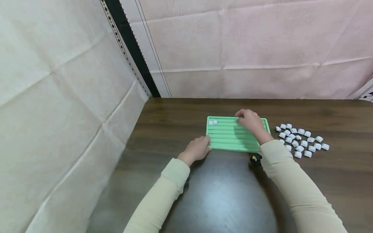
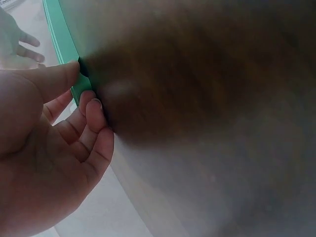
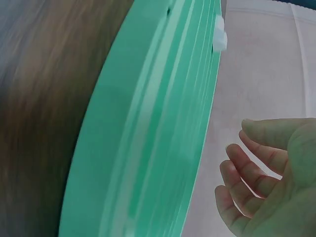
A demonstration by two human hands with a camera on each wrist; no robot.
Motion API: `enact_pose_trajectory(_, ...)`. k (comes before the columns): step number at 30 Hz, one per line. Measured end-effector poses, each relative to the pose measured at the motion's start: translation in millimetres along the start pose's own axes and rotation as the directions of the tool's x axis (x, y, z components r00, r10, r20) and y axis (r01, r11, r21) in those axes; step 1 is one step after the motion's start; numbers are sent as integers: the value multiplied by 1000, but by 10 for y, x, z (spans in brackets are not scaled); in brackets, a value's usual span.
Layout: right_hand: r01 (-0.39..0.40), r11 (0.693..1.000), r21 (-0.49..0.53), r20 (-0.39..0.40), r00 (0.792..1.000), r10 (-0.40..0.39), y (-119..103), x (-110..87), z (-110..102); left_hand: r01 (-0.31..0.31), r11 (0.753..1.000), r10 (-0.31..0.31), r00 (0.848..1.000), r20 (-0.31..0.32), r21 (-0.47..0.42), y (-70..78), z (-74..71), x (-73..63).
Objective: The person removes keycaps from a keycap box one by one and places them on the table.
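Observation:
A green ridged tray (image 1: 230, 140) lies on the table, crossed by long parallel grooves. My left hand (image 1: 196, 149) holds its near left corner; in the left wrist view the thumb and fingers pinch the green edge (image 2: 66, 44). Two small white blocks (image 1: 213, 122) sit side by side at the left end of the far groove. Over the tray's far right part hovers my right hand (image 1: 250, 122). Its fingers are loosely bent, with thumb and fingertips apart and nothing between them in the right wrist view.
Right of the tray, several loose white blocks (image 1: 304, 143) lie scattered on the brown wooden table (image 1: 175, 110). A small black object with a yellow mark (image 1: 255, 159) shows beside the right wrist. Pale cloth walls (image 1: 247, 48) stand behind and to the left.

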State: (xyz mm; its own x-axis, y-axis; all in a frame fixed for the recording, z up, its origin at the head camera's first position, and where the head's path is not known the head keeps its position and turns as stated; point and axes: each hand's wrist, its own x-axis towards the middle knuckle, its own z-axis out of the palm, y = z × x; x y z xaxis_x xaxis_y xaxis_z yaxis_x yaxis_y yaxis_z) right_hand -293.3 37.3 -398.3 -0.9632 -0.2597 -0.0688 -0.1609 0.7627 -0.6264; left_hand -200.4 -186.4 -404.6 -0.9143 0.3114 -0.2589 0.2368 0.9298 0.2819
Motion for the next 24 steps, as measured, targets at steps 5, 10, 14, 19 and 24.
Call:
enact_pose_trajectory(5, 14, 1000, 12, 36, 999, -14, -126, 31, 150, -2, 1000, 2, 1000, -3, 0, -16, 13, -41)
enact_pose_trajectory(10, 25, 999, 26, 50, 998, -26, -245, 115, 284, -3, 1000, 3, 1000, -6, 16, -41, 0, -28)
enact_pose_trajectory(14, 43, 999, 17, 73, 996, -44, -326, 195, 397, -1, 1000, 1, 1000, -2, 19, -53, -8, -15)
enact_pose_trajectory(19, 39, 999, -5, 91, 995, -38, -409, 272, 510, 5, 1000, -5, 1000, 2, 3, -77, -16, -17)
enact_pose_trajectory(24, 34, 999, -15, 91, 995, -33, -447, 321, 583, 10, 1000, -10, 1000, 3, -13, -87, -16, -11)
